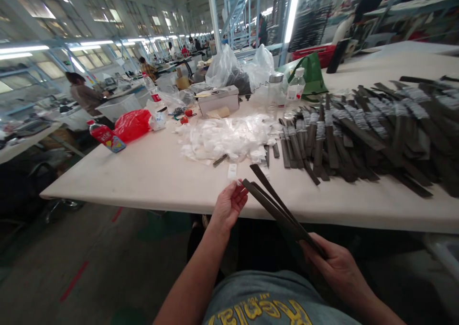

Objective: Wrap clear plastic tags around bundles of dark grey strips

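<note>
My right hand (pixel 337 267) grips several long, flat dark strips (pixel 279 210) at their lower ends, and their upper ends fan apart over the table edge. My left hand (pixel 229 206) is just beside those strips, with its fingertips pinched on a small white tag (pixel 238 183). Another white tag (pixel 232 171) lies on the white table (pixel 143 176) just beyond those fingers. Further on, a heap of white plastic wrappers (pixel 224 138) sits to the left of a large pile of dark strips (pixel 362 143) with white-wrapped middles.
Behind the wrappers stand a cardboard box (pixel 218 101), clear plastic bags (pixel 222 69) and a water bottle (pixel 296 86). A red plastic bag (pixel 132 125) lies at the table's left end. A co-worker (pixel 85 95) stands beyond it, and the concrete floor (pixel 107 263) lies below the table's left side.
</note>
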`<state>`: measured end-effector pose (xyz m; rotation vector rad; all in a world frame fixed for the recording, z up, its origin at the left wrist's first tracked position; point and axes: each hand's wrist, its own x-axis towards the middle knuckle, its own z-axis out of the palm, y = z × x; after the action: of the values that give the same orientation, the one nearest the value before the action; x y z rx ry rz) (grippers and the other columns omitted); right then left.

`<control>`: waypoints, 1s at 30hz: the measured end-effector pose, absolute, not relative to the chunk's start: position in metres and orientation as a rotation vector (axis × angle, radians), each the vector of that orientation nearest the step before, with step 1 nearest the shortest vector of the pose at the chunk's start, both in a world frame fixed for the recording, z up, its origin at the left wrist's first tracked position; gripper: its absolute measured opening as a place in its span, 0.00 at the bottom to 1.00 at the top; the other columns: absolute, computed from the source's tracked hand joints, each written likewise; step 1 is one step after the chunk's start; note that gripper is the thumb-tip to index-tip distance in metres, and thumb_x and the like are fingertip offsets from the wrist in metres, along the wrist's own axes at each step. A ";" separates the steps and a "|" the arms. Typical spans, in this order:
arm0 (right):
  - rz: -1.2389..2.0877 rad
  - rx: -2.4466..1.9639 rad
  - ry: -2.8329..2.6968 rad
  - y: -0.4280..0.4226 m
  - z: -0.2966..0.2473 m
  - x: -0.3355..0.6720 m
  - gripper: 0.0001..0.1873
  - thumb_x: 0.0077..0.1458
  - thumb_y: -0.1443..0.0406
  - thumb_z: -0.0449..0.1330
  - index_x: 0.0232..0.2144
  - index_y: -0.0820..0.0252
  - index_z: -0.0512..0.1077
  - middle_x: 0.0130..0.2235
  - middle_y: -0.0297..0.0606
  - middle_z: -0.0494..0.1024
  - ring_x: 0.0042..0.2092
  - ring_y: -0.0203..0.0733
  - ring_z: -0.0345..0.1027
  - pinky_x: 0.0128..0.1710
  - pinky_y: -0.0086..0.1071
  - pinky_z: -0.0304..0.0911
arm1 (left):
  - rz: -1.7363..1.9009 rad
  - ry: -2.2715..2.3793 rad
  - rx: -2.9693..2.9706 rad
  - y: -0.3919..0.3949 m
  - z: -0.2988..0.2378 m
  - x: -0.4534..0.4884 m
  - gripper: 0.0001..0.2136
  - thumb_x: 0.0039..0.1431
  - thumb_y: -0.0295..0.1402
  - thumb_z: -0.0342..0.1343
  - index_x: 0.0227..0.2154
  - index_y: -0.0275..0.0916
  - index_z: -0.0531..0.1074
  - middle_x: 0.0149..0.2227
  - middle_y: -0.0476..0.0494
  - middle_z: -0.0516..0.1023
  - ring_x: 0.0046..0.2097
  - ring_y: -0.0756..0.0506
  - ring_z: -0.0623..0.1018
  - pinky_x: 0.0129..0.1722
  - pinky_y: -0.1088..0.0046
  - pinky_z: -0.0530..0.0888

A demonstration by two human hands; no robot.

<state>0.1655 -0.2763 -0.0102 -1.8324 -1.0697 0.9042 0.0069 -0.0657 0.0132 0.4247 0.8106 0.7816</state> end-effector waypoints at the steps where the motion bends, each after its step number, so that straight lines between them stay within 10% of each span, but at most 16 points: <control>1: 0.944 -1.817 -1.041 -0.277 -0.013 0.165 0.19 0.52 0.48 0.57 0.21 0.55 0.68 0.18 0.31 0.64 0.20 0.35 0.55 0.20 0.29 0.53 | 0.783 0.813 0.431 -0.066 0.013 0.007 0.08 0.56 0.34 0.59 0.35 0.36 0.76 0.33 0.43 0.80 0.35 0.49 0.79 0.35 0.76 0.73; 11: 1.406 -1.464 -0.649 -0.227 0.017 0.169 0.29 0.51 0.43 0.56 0.38 0.63 0.76 0.13 0.26 0.59 0.16 0.32 0.50 0.17 0.26 0.47 | 0.593 0.728 0.587 -0.106 0.010 -0.012 0.15 0.47 0.39 0.66 0.35 0.35 0.76 0.30 0.44 0.80 0.30 0.49 0.78 0.33 0.75 0.73; 30: 1.580 -1.243 -0.842 -0.153 0.024 0.162 0.25 0.49 0.48 0.63 0.33 0.66 0.76 0.11 0.26 0.62 0.14 0.28 0.52 0.17 0.24 0.53 | 0.471 0.785 0.866 -0.125 0.004 -0.025 0.18 0.47 0.44 0.64 0.33 0.33 0.78 0.30 0.41 0.80 0.30 0.48 0.77 0.34 0.73 0.71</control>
<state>0.1624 -0.1529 0.0245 -1.2428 -0.8423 1.5797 -0.0248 -0.1246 0.0040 0.8656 0.7850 0.4711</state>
